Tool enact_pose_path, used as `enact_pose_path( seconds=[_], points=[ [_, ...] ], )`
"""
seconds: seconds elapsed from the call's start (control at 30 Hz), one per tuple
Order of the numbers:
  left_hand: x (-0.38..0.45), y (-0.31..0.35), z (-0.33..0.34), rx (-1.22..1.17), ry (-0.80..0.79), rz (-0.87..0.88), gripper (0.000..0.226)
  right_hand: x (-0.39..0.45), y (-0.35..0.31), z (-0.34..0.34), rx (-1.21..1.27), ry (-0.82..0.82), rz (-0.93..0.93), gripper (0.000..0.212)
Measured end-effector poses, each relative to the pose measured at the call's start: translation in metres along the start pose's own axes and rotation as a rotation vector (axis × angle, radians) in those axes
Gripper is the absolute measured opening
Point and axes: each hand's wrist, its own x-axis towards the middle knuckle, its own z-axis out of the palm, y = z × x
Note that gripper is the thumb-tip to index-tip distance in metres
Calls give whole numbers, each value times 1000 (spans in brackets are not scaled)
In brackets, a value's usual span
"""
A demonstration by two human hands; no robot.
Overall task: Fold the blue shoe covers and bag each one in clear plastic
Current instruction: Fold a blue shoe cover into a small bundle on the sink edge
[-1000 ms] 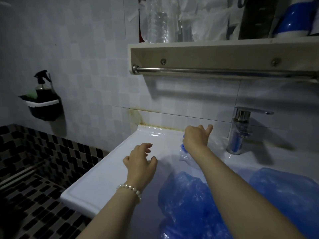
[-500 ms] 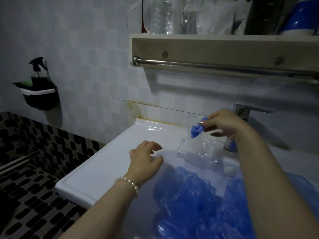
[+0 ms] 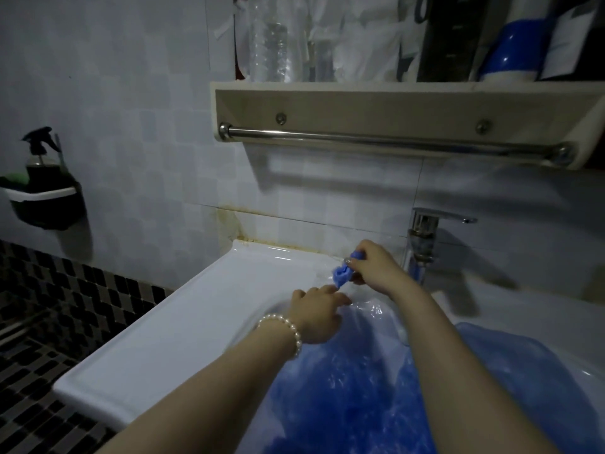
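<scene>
We see the right hand (image 3: 373, 268) pinching a small folded blue shoe cover (image 3: 343, 273) above the back rim of the white sink (image 3: 196, 322), near the tap (image 3: 422, 244). The left hand (image 3: 316, 314), fingers curled, reaches to clear plastic (image 3: 366, 306) just below; whether it grips we cannot tell. Loose blue shoe covers (image 3: 343, 388) fill the basin.
</scene>
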Motion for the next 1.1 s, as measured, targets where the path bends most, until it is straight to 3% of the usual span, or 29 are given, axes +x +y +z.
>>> enact_pose_path(
  seconds=[0.1, 0.23, 0.4, 0.6, 0.7, 0.83, 0.9, 0.97, 1.03, 1.1],
  points=[
    [10, -5, 12, 115, 4, 3, 55, 7, -2, -1, 59, 111, -61, 22],
    [15, -10, 18, 144, -27, -10, 55, 10, -12, -6, 478, 221, -83, 14],
    [21, -9, 18, 143, -62, -32, 61, 1, -25, -11, 1035, 87, -112, 16],
    [33, -7, 12, 68, 8, -61, 65, -8, -32, -8, 1285, -163, -106, 15],
    [21, -16, -2, 44, 43, -64, 62, -6, -31, -3, 1353, -143, -61, 17],
    [-16, -33, -27, 15, 166, -92, 37, -4, -28, 3, 1452, -122, 18, 20],
    [-37, -44, -41, -213, 329, -162, 28, -8, -33, 5, 1503, -182, 56, 23],
    [-57, -55, -56, -820, 426, -282, 26, -13, -42, 8, 1534, -261, 108, 28],
    [-74, -68, -73, -1456, 438, -281, 39, -17, -49, 14, 1546, -337, 180, 28],
    [-88, -80, -84, -1674, 443, -222, 60, -22, -54, 25, 1531, -398, 270, 30]
  ],
)
